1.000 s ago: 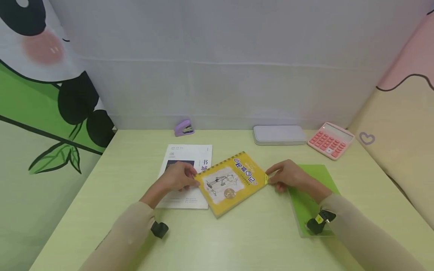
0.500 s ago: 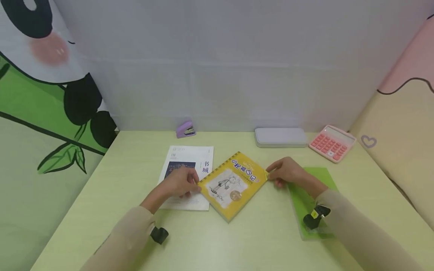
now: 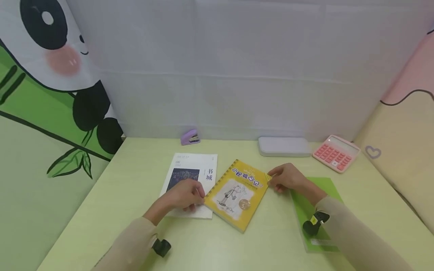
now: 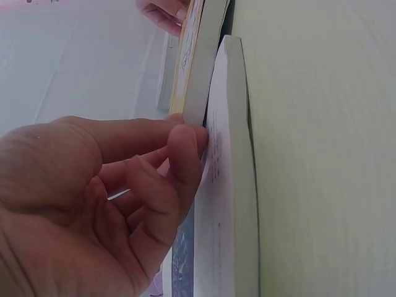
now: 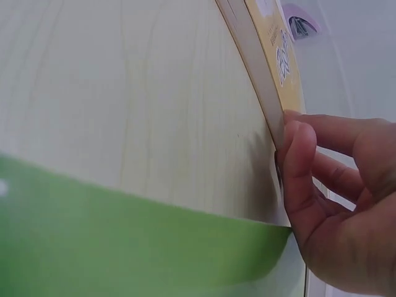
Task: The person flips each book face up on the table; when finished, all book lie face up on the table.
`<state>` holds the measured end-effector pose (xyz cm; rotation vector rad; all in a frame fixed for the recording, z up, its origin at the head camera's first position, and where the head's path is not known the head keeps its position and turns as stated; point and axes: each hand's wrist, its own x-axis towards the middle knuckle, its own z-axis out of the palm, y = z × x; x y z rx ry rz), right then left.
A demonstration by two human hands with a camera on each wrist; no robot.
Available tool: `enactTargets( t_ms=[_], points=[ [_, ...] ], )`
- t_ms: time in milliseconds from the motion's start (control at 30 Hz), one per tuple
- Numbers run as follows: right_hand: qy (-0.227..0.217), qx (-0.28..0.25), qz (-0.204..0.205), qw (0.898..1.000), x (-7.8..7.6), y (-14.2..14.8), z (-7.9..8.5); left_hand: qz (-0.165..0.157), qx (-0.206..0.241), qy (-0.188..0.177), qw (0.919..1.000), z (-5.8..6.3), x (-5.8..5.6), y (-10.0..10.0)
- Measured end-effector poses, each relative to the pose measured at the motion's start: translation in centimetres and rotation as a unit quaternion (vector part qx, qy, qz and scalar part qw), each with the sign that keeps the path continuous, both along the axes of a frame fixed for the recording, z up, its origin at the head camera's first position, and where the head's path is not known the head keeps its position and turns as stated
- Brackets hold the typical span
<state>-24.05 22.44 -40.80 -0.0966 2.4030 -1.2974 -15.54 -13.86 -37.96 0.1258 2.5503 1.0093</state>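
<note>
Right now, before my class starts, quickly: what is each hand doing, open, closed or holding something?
Left hand: holding, fingers pinching the yellow book at one corner.
Right hand: holding, pinching the yellow book at the opposite corner.

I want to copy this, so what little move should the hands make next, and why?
Perhaps turn the yellow book until it's straight. It sits slanted, while the white book is straighter, and the left hand and right hand pinch opposite corners, so turning looks easy.
</note>
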Motion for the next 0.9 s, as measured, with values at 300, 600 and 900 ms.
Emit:
enactTargets(
  t_ms=[300, 600, 900],
  points=[
    [0.010, -0.031, -0.033, 0.999, -0.4, -0.5, -0.1, -0.006, 0.017, -0.024, 0.9996, 0.0, 0.5, 0.7],
    [0.031, -0.050, -0.089, 0.994, -0.4, -1.3, -0.6, -0.007, 0.017, -0.028, 0.9994, -0.4, 0.6, 1.3],
    [0.039, -0.071, -0.109, 0.991, -0.4, -1.6, -0.9, -0.013, 0.044, -0.047, 0.9979, -0.7, 1.0, 1.9]
  ],
)
